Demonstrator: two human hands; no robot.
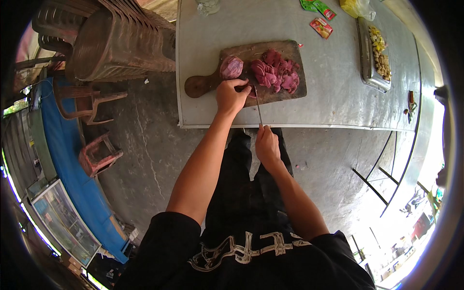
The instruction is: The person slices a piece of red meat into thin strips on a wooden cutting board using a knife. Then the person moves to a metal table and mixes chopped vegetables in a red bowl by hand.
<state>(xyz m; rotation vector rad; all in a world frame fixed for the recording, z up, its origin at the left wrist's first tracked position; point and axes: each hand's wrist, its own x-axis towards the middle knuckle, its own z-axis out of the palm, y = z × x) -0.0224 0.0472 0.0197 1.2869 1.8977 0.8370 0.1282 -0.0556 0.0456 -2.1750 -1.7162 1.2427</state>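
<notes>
A wooden cutting board [261, 50] with a handle at its left lies on the metal-topped table. My left hand [232, 95] holds down a piece of purplish-red root vegetable [252, 92] near the board's front edge; the fingers partly hide it. My right hand [267, 143] grips the handle of a knife [258, 108], whose blade stands on edge against the right side of that piece. Behind my left hand sits a larger peeled purple chunk [231, 67]. To the right, thin purplish-red slices [277, 70] lie in an overlapping heap.
A metal tray [366, 65] with diced yellow and tan pieces stands at the right. Red and green packets [321, 28] and a plastic bag [357, 9] lie farther back, a glass container [208, 6] at back left. Stacked plastic chairs [119, 43] stand left of the table [203, 32].
</notes>
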